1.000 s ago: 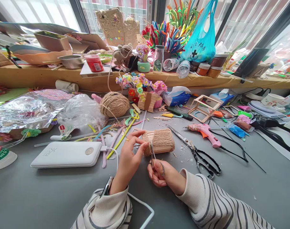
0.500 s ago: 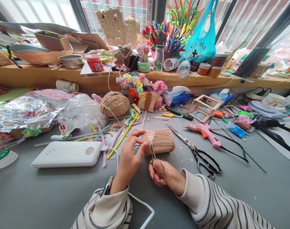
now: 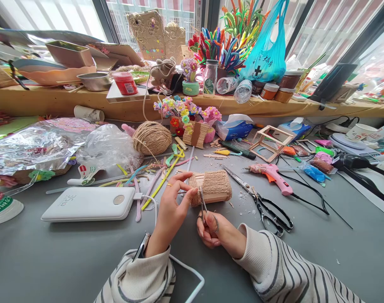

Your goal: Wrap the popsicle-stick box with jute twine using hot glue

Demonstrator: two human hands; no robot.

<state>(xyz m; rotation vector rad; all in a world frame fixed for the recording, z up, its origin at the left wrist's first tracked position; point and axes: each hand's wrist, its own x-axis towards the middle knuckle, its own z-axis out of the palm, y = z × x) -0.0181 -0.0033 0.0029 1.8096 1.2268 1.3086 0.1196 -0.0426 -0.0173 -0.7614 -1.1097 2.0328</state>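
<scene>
A small block wrapped in brown twine (image 3: 212, 186) lies on the grey table (image 3: 53, 256). My left hand (image 3: 172, 206) pinches its left end, thumb and fingers closed on the wrapped edge. My right hand (image 3: 217, 230) grips small metal scissors (image 3: 203, 207), whose blades point up at the block's left front edge. A thread of twine runs from the block back to a ball of twine (image 3: 152, 137) behind it. Both sleeves are white with dark stripes.
A white power bank (image 3: 89, 203) with a cable lies left of my hands. Large black-handled scissors (image 3: 261, 202) and a pink glue gun (image 3: 272, 173) lie to the right. Pipe cleaners, plastic bags, a wooden frame (image 3: 270, 143) and a crowded wooden shelf (image 3: 53, 101) fill the back.
Hardly anything has moved. My right hand with the scissors has shifted very slightly at the block's edge.
</scene>
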